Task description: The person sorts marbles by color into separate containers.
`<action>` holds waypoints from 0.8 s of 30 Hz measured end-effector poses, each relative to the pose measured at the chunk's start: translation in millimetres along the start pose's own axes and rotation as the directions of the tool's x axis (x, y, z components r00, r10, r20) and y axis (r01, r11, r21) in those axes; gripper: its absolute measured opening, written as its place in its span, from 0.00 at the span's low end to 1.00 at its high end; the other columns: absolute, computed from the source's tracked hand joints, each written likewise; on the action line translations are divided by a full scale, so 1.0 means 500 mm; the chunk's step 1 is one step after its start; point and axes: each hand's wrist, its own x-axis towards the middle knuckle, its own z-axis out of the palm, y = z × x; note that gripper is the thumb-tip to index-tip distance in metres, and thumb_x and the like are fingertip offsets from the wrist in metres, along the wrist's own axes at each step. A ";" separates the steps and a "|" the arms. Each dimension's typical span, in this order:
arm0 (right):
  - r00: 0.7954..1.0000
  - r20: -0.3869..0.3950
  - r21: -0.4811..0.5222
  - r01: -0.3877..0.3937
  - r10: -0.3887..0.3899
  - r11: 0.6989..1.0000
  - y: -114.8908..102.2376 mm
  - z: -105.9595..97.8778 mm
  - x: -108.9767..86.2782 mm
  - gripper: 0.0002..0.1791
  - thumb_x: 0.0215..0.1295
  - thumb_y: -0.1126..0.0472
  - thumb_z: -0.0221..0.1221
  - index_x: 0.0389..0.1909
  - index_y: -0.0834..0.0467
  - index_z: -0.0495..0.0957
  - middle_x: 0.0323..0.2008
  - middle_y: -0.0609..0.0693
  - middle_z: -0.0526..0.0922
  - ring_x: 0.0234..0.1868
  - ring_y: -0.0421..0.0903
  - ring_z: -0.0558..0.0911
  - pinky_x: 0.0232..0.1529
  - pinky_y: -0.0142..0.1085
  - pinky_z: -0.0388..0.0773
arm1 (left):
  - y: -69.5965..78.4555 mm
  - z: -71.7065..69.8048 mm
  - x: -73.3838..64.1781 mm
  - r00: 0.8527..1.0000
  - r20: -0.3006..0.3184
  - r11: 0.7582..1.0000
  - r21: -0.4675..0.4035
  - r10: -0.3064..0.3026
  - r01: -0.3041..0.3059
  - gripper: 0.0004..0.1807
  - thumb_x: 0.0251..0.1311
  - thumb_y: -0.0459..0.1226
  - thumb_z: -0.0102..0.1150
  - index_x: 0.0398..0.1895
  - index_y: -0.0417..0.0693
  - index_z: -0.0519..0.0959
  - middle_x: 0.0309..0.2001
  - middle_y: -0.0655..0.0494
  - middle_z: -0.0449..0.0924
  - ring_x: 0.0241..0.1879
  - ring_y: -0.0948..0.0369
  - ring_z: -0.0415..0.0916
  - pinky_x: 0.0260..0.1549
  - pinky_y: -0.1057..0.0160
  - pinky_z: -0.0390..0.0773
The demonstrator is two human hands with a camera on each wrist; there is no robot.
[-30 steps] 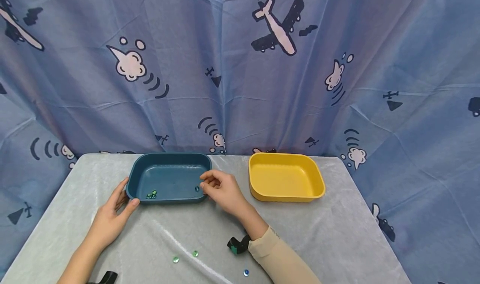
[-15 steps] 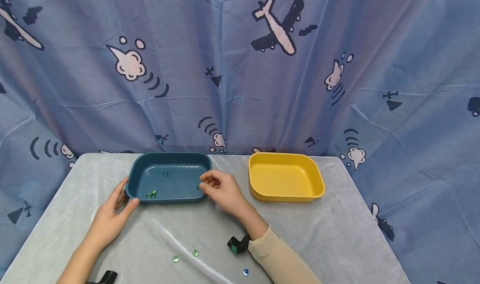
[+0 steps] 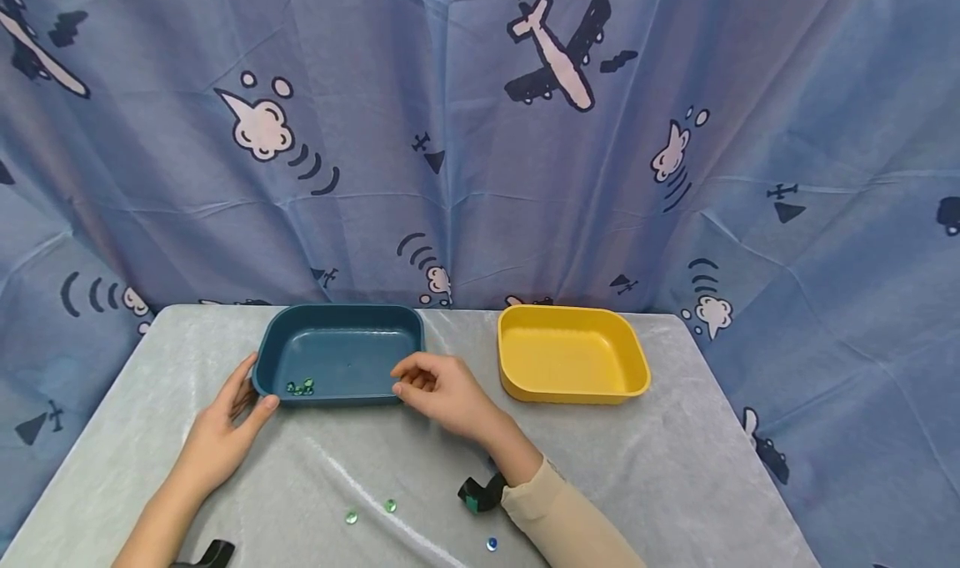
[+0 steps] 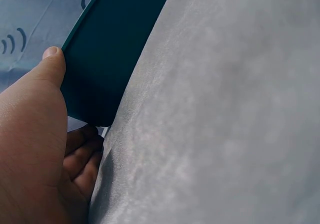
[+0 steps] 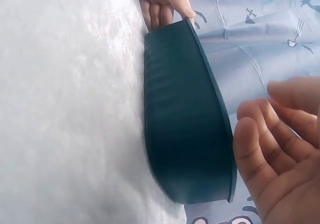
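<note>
A dark teal tray (image 3: 348,351) stands at the back left of the table. Several small green glass beads (image 3: 302,387) lie together in its near left corner. My left hand (image 3: 217,443) grips that corner from outside, its thumb on the rim and its fingers along the left end. Over the right part of the near rim hovers my right hand (image 3: 446,393), its fingers loosely bent. In the right wrist view the thumb and fingertips (image 5: 246,131) are apart, with nothing between them.
A yellow tray (image 3: 573,359) stands to the right of the teal one. Nearer me on the grey cloth (image 3: 675,485) lie two light green beads (image 3: 391,506) and a blue bead (image 3: 492,544). A patterned blue curtain (image 3: 480,151) hangs behind the table.
A bead beneath my right fingertips, then another rolling across the tray, are gone from those spots; the corner cluster has spread left. My right hand has shifted slightly left and lower; the left is still.
</note>
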 end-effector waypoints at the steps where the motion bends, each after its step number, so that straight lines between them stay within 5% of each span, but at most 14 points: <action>1: 1.000 0.019 0.000 -0.001 0.001 1.000 -0.002 0.000 -0.001 0.07 0.77 0.62 0.68 0.51 0.57 0.89 0.36 0.43 0.87 0.34 0.41 0.82 0.36 0.32 0.82 | 0.000 0.000 0.000 1.000 0.000 1.000 0.000 0.000 0.000 0.47 0.81 0.50 0.62 0.92 0.56 0.47 0.75 0.25 0.68 0.68 0.27 0.74 0.63 0.26 0.73; 7: 0.987 0.157 -0.004 -0.011 0.012 1.000 -0.008 0.000 -0.005 0.08 0.77 0.62 0.68 0.51 0.58 0.89 0.37 0.42 0.86 0.35 0.39 0.82 0.37 0.32 0.82 | 0.000 -0.002 -0.002 1.000 -0.005 1.000 0.003 0.000 0.000 0.47 0.81 0.50 0.62 0.92 0.55 0.48 0.75 0.24 0.68 0.68 0.27 0.74 0.62 0.26 0.73; 17: 0.936 0.353 -0.043 0.024 -0.007 0.999 -0.008 0.003 -0.010 0.10 0.76 0.62 0.69 0.53 0.62 0.88 0.36 0.39 0.86 0.35 0.34 0.82 0.40 0.30 0.84 | -0.005 0.002 0.001 1.000 -0.006 1.000 -0.007 -0.004 0.004 0.46 0.81 0.51 0.62 0.92 0.56 0.48 0.74 0.22 0.68 0.68 0.26 0.74 0.63 0.23 0.72; 24: 0.864 0.504 -0.031 0.023 -0.005 0.999 0.006 0.013 -0.016 0.09 0.75 0.63 0.70 0.50 0.62 0.88 0.33 0.37 0.84 0.32 0.31 0.80 0.36 0.26 0.82 | -0.006 0.004 0.002 1.000 -0.012 1.000 -0.007 -0.004 0.004 0.46 0.81 0.51 0.62 0.92 0.56 0.49 0.74 0.22 0.68 0.68 0.26 0.74 0.64 0.23 0.72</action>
